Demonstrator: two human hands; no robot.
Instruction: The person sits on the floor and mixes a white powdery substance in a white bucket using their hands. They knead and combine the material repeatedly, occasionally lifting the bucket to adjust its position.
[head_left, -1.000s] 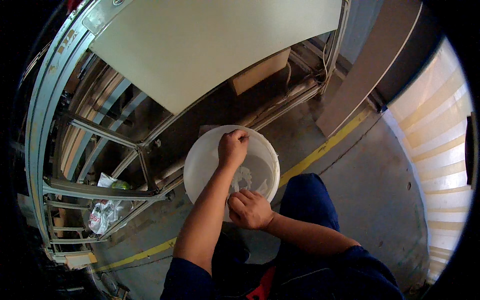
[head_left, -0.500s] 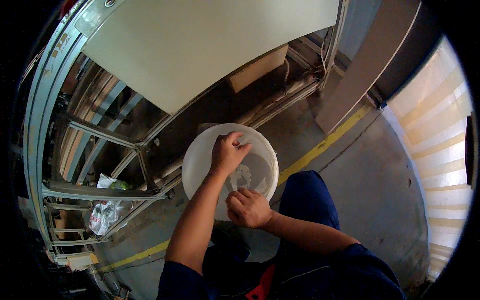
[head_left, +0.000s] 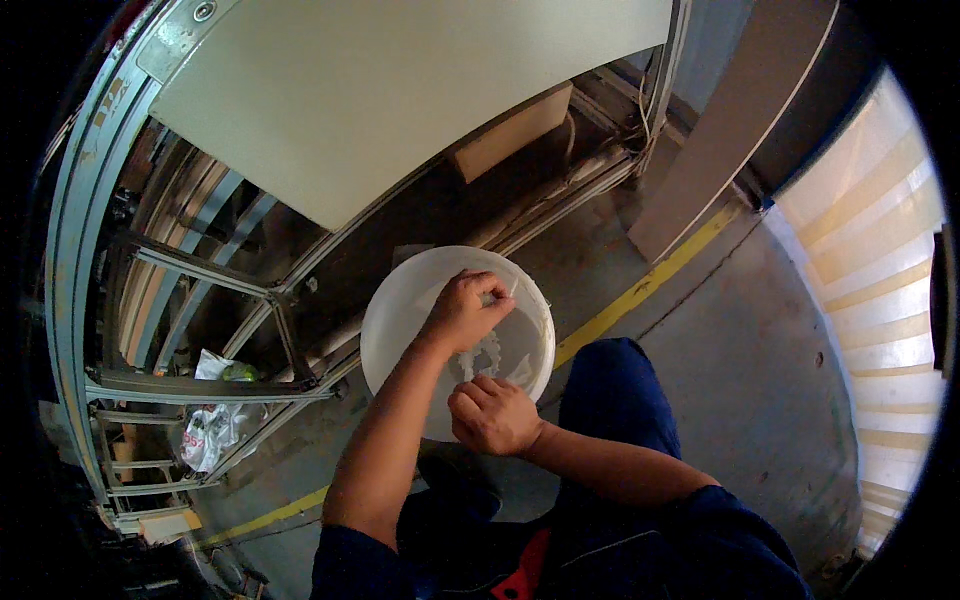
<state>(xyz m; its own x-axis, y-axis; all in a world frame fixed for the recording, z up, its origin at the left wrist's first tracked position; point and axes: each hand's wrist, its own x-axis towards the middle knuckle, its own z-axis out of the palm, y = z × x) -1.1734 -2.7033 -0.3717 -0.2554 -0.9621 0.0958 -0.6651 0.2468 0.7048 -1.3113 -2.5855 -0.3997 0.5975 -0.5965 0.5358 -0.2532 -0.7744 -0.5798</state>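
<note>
Knees in dark blue trousers (head_left: 625,400) fold beside a white bucket (head_left: 395,320) on the concrete floor (head_left: 750,360). Right hand (head_left: 492,415), fingers curled, grips the near rim. Left hand (head_left: 465,312) reaches inside, fingertips pinching small white plastic pieces (head_left: 487,352). Beyond stands a metal frame (head_left: 190,300).

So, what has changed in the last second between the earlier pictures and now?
The left hand has slid a little to the right over the white bucket, toward its far rim, fingers curled on pale translucent pieces. The right hand stayed at the near rim; bucket and metal frame unchanged.
</note>
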